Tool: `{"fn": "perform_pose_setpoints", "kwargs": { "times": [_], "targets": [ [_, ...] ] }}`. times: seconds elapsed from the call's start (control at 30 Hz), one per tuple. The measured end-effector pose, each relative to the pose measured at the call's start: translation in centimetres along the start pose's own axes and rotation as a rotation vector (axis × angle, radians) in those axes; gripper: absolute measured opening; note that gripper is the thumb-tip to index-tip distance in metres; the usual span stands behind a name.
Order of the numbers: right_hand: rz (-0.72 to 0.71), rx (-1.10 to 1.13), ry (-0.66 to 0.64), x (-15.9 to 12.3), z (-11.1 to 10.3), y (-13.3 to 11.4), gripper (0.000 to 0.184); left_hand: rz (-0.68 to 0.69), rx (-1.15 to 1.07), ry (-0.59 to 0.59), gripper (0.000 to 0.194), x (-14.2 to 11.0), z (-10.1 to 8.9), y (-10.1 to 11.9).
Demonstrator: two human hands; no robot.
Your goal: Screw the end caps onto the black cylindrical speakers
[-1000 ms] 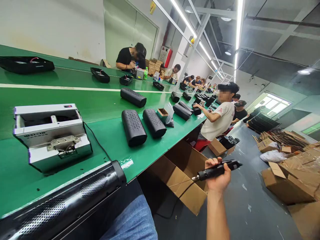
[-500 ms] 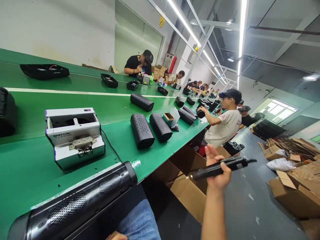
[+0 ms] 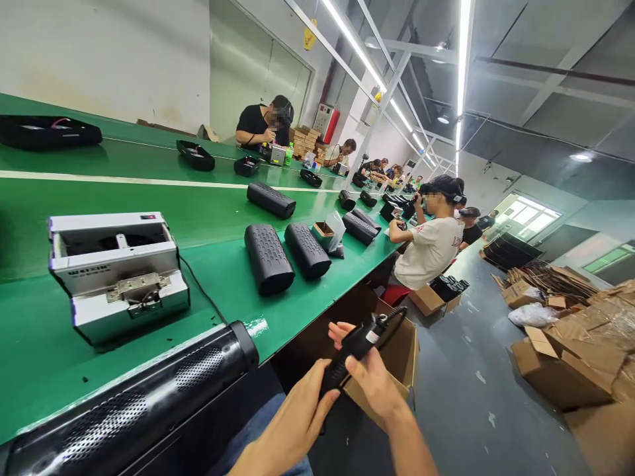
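A black electric screwdriver (image 3: 354, 350) is held between both hands beside the table edge, tilted with its cable end up and to the right. My left hand (image 3: 300, 406) closes around its lower part, the thumb lying along it. The right hand (image 3: 373, 380) grips it higher up, thumb across the front and some fingers stretched out behind. The tip is hidden below the left hand. On the table edge nearest me lies a long black speaker-like cylinder (image 3: 159, 410) with perforated metal grilles. Behind it stands a silver screw feeder machine (image 3: 122, 277).
Several black ribbed housings (image 3: 269, 258) stand on the green table (image 3: 218, 254), near a small box (image 3: 323, 229) and a plastic bag. A co-worker in a light shirt (image 3: 426, 248) sits farther along. Cardboard boxes (image 3: 560, 377) lie on the floor at right; an open carton (image 3: 404, 344) stands below the table.
My left hand has risen from my lap and taken hold of the screwdriver. The right hand has moved left and turned it cable end up. The view has shifted slightly right.
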State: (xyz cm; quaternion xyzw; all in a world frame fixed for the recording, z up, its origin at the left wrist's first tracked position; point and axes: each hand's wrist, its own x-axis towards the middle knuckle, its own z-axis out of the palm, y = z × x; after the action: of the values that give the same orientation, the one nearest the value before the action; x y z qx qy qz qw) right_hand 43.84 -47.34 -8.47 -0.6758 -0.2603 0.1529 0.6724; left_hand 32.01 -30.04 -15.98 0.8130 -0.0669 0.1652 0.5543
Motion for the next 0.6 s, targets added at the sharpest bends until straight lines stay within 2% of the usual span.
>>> {"fn": "perform_pose_setpoints", "kwargs": {
  "times": [0.07,0.1,0.17,0.23,0.3,0.37,0.4,0.47,0.53,0.6],
  "targets": [
    [0.072,-0.116,-0.086,-0.9,-3.5,-0.9,0.064,-0.033,0.02,0.037,0.041,-0.4,-0.4,-0.7],
    [0.097,-0.175,-0.085,-1.4,-5.1,-1.1,0.06,-0.047,0.035,0.055,0.042,-0.6,-0.7,-1.0],
    [0.118,-0.301,-0.008,-2.3,-7.4,-0.6,0.05,-0.075,0.059,0.069,0.044,-1.0,-1.3,-1.4],
    [0.12,-0.405,0.085,-3.1,-8.0,0.7,0.05,-0.092,0.079,0.071,0.045,-1.2,-1.6,-1.8],
    [0.136,-0.416,0.071,-3.6,-7.7,2.2,0.047,-0.095,0.105,0.09,0.046,-1.2,-1.7,-2.2],
    [0.178,-0.331,-0.053,-3.9,-7.1,3.2,0.042,-0.09,0.133,0.119,0.046,-1.1,-1.5,-2.4],
    [0.198,-0.267,-0.119,-3.9,-6.8,3.4,0.047,-0.091,0.14,0.13,0.046,-1.0,-1.5,-2.2],
    [0.207,-0.142,-0.196,-3.6,-5.6,3.5,0.076,-0.089,0.128,0.122,0.044,-0.7,-1.4,-1.4],
    [0.151,-0.036,-0.169,-2.8,-3.4,3.5,0.092,-0.08,0.078,0.049,0.037,-0.3,-1.4,0.0],
    [0.046,0.053,-0.079,-1.7,-0.2,3.4,0.084,-0.049,0.023,-0.059,0.032,0.0,-1.5,1.6]
  ]
}}
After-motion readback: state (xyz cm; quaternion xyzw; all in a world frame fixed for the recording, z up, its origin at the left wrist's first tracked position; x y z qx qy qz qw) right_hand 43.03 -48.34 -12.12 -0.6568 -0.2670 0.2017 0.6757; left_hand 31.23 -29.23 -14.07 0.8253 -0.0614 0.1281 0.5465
